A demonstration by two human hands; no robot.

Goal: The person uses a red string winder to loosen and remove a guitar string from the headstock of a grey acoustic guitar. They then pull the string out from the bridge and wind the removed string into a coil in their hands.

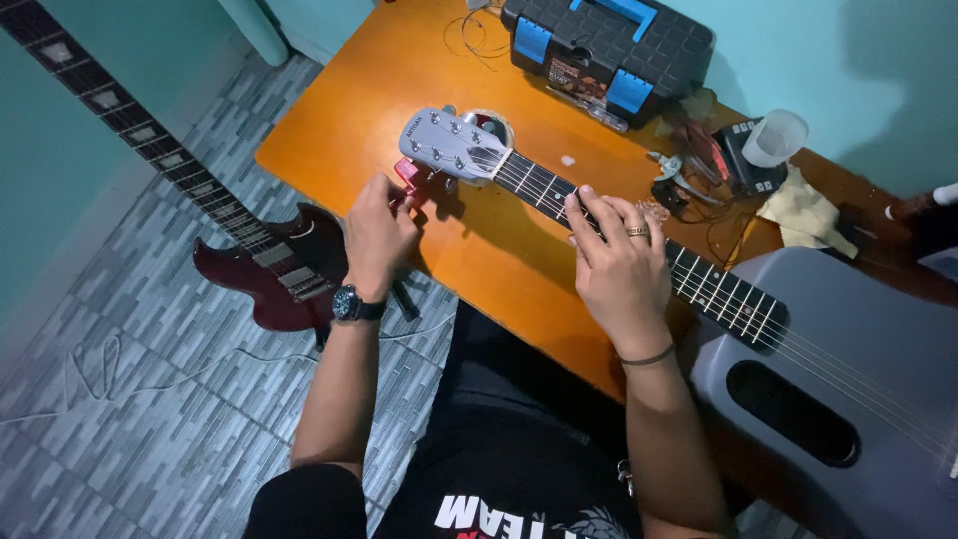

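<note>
A grey guitar (798,369) lies across the orange table (339,130), body at the 4 o'clock corner of the view, neck (699,284) running up toward 10 o'clock and ending in a pale grey headstock (449,147) near the centre top. The left hand (377,235), with a dark wristwatch (351,304) on its wrist, sits just below the headstock at its 7 o'clock side; its fingers are drawn together, pinched on a small red winder-like tool (407,175) that stands against the tuning pegs. The right hand (619,265), wearing a ring (637,232) and a thin dark wristband (649,357), rests on the neck at the 4 o'clock side of the headstock; its fingers are loosely spread and curved down onto the strings, pressing rather than gripping. At 12 to 1 o'clock on the table stands a black toolbox with blue latches (609,50). At 2 o'clock lie a clear plastic cup (773,137), a yellowish cloth (803,215), pliers (671,172) and a tangle of loose wire (477,40). On the patterned grey floor (130,419) at 9 o'clock lies a dark red electric guitar (269,265), its neck reaching to the 10 o'clock corner. A thin white cable (100,364) trails across the floor at 8 o'clock.
</note>
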